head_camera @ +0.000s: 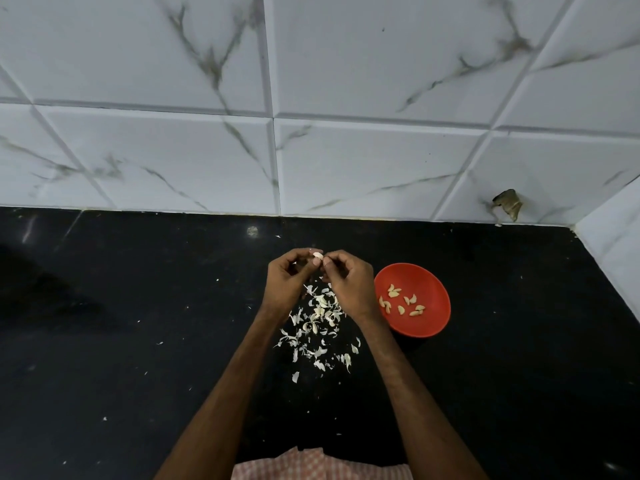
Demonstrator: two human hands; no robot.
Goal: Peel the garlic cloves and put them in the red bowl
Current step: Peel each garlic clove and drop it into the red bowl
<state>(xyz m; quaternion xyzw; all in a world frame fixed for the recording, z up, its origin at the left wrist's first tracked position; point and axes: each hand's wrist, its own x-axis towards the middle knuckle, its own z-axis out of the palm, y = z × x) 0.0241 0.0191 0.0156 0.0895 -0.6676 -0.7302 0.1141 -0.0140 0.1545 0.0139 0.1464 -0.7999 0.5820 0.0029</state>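
Observation:
A small pale garlic clove (317, 255) is held above the black counter between both hands. My left hand (288, 278) pinches it from the left with thumb and fingertips. My right hand (348, 282) pinches at its right end with curled fingers. The red bowl (429, 323) stands on the counter just right of my right hand and holds several peeled cloves (401, 299). Below the hands lies a scattered heap of white garlic skins (318, 323), perhaps with cloves among them.
The black counter (138, 341) ends at a white marble-patterned tiled wall (311, 150) behind and a side wall (616, 265) at the right. A chipped hole (507, 204) shows low in the tiles. Checked cloth (311, 465) is at the bottom edge.

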